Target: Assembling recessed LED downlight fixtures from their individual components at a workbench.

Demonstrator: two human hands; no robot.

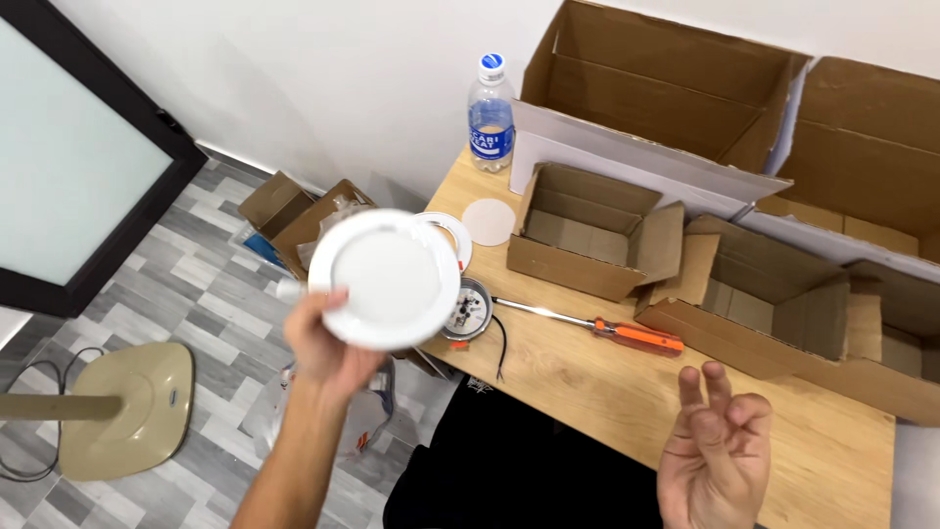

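Holding hand: gripping a round white plastic downlight panel [385, 278], the left hand [328, 348] has its thumb on the near rim and its fingers behind, raising the panel above the tabletop's left edge.
Free hand: the right hand [713, 453] hovers open and empty over the near part of the light wooden tabletop [587, 392], fingers spread and loosely curled.
Behind the panel: a round metal lamp housing [468, 313] with a black wire lies on the tabletop, partly hidden by the panel.
Middle: an orange-handled screwdriver [602, 328] lies just right of the housing.
Further back: a white ring [452, 235] and a white round disc [488, 221] lie side by side.
Boxes: a small open cardboard box [587, 230] sits beyond the screwdriver.
Far edge: a clear plastic bottle with a blue label [491, 118] stands by the wall.
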